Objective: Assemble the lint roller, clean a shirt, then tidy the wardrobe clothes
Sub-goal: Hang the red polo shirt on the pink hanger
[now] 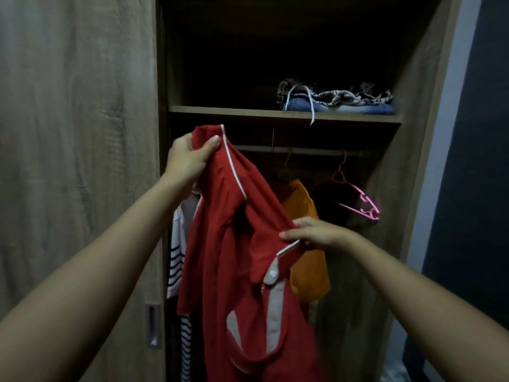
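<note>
- Head view: left hand (190, 158) clenched on the red shirt (234, 257) at its collar edge, held high. Right hand (314, 234) pinches the collar lower down.
- Shirt hangs stretched between the hands in front of the open wardrobe (275, 113), probably to straighten it for hanging.
- Empty pink hanger (358, 199) on the rail (303, 151), likely its spot.
- Orange garment (300, 199) and striped top (176, 260) hang behind.

Wooden shelf (220, 111) bears folded jeans (341, 107); patterned cloth (330, 93) lies atop them.
</note>
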`<state>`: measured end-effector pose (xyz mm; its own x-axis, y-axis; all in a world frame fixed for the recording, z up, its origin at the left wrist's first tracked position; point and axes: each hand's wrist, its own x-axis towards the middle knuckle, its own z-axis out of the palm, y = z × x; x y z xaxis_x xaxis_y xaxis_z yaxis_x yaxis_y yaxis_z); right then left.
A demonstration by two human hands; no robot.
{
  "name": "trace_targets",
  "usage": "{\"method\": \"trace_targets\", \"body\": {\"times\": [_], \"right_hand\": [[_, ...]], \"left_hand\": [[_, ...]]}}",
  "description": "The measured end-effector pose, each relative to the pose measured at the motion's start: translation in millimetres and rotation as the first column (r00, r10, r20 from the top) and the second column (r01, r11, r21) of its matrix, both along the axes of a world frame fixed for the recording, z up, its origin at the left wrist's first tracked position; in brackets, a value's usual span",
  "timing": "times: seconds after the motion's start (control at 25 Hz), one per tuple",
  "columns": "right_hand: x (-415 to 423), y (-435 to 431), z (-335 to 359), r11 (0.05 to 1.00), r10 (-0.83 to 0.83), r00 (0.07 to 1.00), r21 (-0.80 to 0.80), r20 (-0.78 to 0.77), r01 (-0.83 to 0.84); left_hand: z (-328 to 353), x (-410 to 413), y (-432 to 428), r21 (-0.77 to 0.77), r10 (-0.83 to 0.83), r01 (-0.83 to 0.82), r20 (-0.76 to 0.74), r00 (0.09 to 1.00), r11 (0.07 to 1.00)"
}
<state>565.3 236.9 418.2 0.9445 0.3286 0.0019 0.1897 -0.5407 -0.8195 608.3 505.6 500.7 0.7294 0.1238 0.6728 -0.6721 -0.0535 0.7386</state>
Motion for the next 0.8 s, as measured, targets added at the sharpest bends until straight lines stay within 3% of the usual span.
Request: {"method": "trace_targets", "body": {"times": [0.12,0.2,0.24,0.32,0.4,0.44,0.52,0.64,0.8], "right_hand": [[-1.1,1.1,27.2,0.933,-0.175,0.984,0.315,-0.022,0.173],[-2.5,10.8,48.3,0.935,-0.207,0.978,0.303,0.036,0.186],[-3.3,18.3,57.3,0.948,-0.181,0.981,0.276,0.068,0.156],[-3.3,35.5,70.0,0.974,-0.099,0.988,0.217,0.117,0.072],[-4.9,50.9,79.3,0.987,-0.036,0.988,0.163,0.148,0.012],[-7.4,55.3,84.5,0.987,-0.035,0.985,0.158,0.170,0.008],[-12.3,54.7,92.6,0.977,-0.059,0.976,0.212,0.209,0.014],[-20.4,34.8,84.4,0.955,0.011,0.981,0.288,0.196,-0.068],[-17.8,26.6,10.4,0.996,0.072,0.977,0.041,0.199,-0.081]], "left_hand": [[-11.5,-0.8,14.8,0.178,0.228,-0.208,-0.103,0.968,0.962],[-26.9,-6.3,12.9,0.398,0.466,-0.404,-0.068,0.882,0.824],[-33.7,-10.1,9.1,0.444,0.496,-0.456,0.031,0.868,0.771],[-45.2,-19.4,-2.5,0.513,0.288,-0.358,0.213,0.934,0.780],[-53.2,-19.5,-17.2,0.616,0.021,-0.086,0.111,0.994,0.783],[-57.6,-16.5,-24.5,0.609,-0.070,0.046,0.016,0.997,0.792],[-59.1,-14.2,-38.6,0.465,-0.127,0.147,-0.073,0.989,0.873],[-41.6,-17.7,-51.0,0.123,-0.072,0.079,-0.064,0.995,0.989],[-13.1,-31.2,-62.8,-0.002,-0.031,0.031,-0.024,0.999,1.000]]}}
